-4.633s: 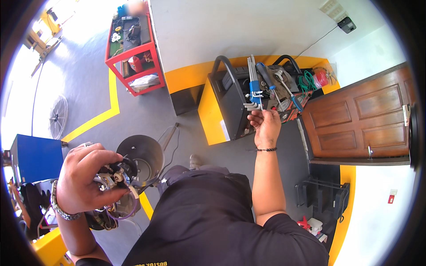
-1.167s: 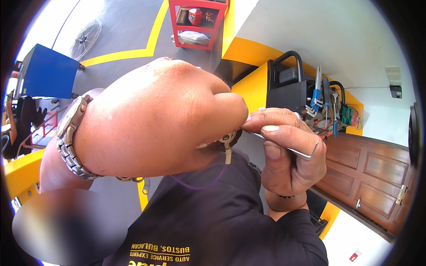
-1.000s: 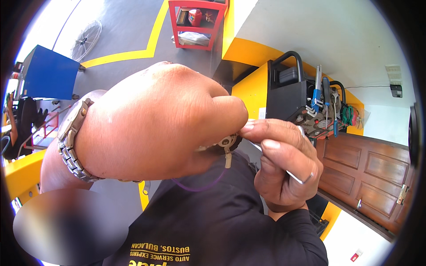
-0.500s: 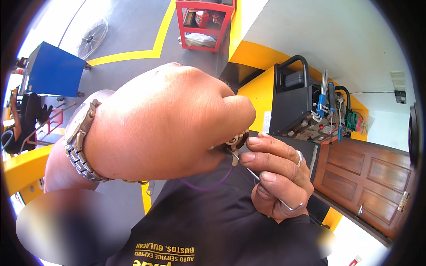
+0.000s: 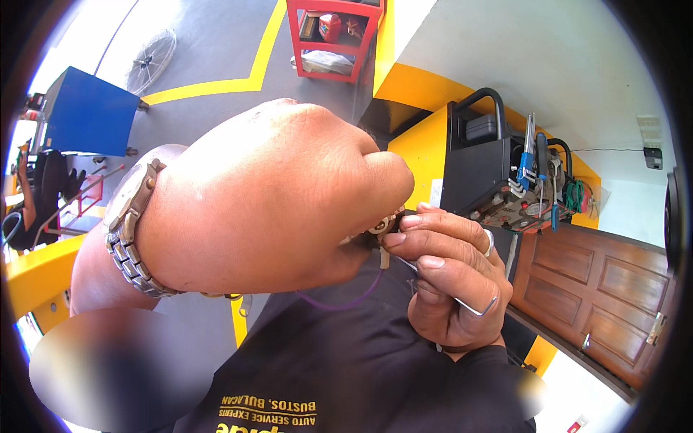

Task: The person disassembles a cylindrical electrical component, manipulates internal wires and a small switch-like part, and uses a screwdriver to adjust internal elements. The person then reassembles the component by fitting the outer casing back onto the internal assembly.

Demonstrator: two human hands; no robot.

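My left hand (image 5: 278, 198), wearing a metal wristwatch (image 5: 131, 227), is closed around a small round part (image 5: 381, 228) with a brassy metal face. Most of that part is hidden behind my fist. From the right, my right hand (image 5: 462, 278) comes up against it, thumb or fingertips touching its edge. A thin metal rod (image 5: 475, 310) with a bent end is gripped across the fingers of my right hand. Where the rod's other end meets the part is covered. A purple wire (image 5: 338, 307) loops below my left hand, and a pale tab (image 5: 385, 258) hangs under the part.
A black tool cart (image 5: 480, 166) holding hex keys and other tools stands at the right, near a brown wooden door (image 5: 577, 289). Farther off are a red shelf cart (image 5: 328, 50), a blue cabinet (image 5: 90, 112) and a fan (image 5: 151, 63). Another person (image 5: 50, 187) is at the left edge.
My right hand has shifted slightly left, its fingertips now on the round part. The rod has moved with the fingers, and less of its length shows. My left hand stays nearly in place.
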